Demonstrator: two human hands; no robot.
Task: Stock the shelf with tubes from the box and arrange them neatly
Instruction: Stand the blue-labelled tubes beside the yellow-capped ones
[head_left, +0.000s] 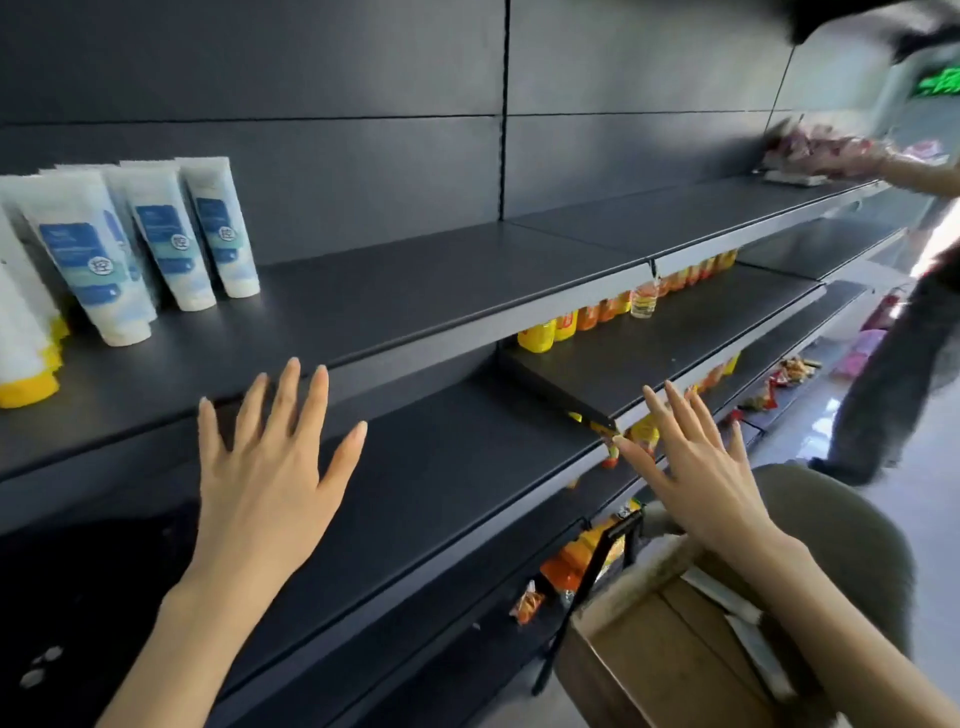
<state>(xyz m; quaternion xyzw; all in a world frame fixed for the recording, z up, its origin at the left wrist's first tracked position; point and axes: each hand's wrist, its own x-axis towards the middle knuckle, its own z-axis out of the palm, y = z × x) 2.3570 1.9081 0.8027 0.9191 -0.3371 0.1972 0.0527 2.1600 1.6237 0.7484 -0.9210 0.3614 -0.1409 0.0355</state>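
Stock stands at the left end of the upper shelf (415, 291): white tubes (156, 234) with blue label panels are set cap-down in a close row, labels facing the aisle, which we judge deliberate for display. Each label carries a round mark with the character 控; the finer print is too blurred to read. Further left, yellow-capped tubes (26, 364) are partly cut off by the frame. We find the left hand (265, 467) spread flat and holding nothing, before the shelf's front edge; contact cannot be confirmed. The right hand (696, 467) is likewise spread and unladen, above the cardboard box (649, 634) at near right, where pale contents, probably further tubes, show. We judge the next tube not yet picked. A green sign (935, 80) at far right is illegible.
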